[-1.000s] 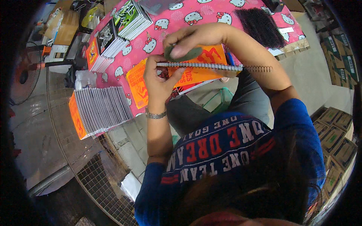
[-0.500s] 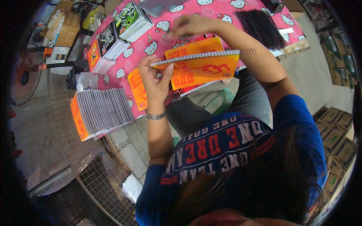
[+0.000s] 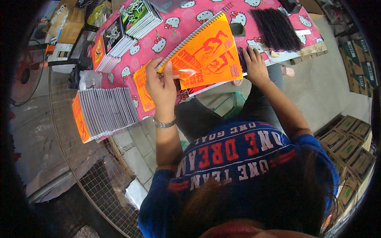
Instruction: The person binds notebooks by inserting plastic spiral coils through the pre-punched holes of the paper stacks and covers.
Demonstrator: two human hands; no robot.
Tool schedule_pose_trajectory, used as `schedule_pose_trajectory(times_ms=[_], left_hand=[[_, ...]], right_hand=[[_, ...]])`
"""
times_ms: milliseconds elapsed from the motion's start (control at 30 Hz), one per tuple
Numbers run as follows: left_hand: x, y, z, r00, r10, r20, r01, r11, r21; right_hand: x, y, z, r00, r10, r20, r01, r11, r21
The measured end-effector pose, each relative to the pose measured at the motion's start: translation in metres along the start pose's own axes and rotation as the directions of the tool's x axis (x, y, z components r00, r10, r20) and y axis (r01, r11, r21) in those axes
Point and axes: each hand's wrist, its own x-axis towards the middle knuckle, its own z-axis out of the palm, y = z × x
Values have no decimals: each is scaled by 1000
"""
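My left hand point(image 3: 162, 83) pinches the lower left end of an orange spiral notebook point(image 3: 210, 51) with red figures on its cover. The notebook is tilted, its spine running up to the right, and a loose end of wire coil point(image 3: 228, 7) sticks out past the top of the spine. Beside the notebook's right edge, at the table's near edge, my right hand point(image 3: 256, 67) has its fingers curled over a small dark object point(image 3: 241, 60), mostly hidden. More orange covers point(image 3: 143, 93) lie beneath my left hand, and a red and white booklet point(image 3: 206, 89) shows under the raised notebook.
Bound notebooks are stacked at the left point(image 3: 109, 113), with black-covered point(image 3: 115, 37) and green-covered point(image 3: 139, 18) stacks behind. A pile of black wire coils point(image 3: 276, 29) lies at the far right of the pink tablecloth point(image 3: 174, 33). A fan point(image 3: 27, 75) stands left; cartons point(image 3: 349, 139) sit right.
My right hand has come from above the table down to its near right edge. The notebook has swung from nearly level to slanting up right, its cover now facing me.
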Motion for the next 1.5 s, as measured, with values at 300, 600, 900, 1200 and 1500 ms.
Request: schedule_pose_trajectory(times_ms=[300,600,900,1200,1500], left_hand=[[7,-1,1,998,53,19,-50,988,-146],[12,-11,-2,995,98,34,-95,992,-88],[2,-20,-5,997,74,-11,-75,991,-115],[29,42,-74,927,345,-145,-290,907,307],[106,-136,-115,940,-221,260,-128,476,870]], right_hand=[[41,-13,-119,901,366,-234,-56,632,773],[60,-123,-168,944,-200,-262,329,511,794],[69,-134,-178,939,-267,-216,344,733,587],[61,-58,-152,988,-146,41,-2,257,966],[61,42,-12,973,193,125,-226,903,365]])
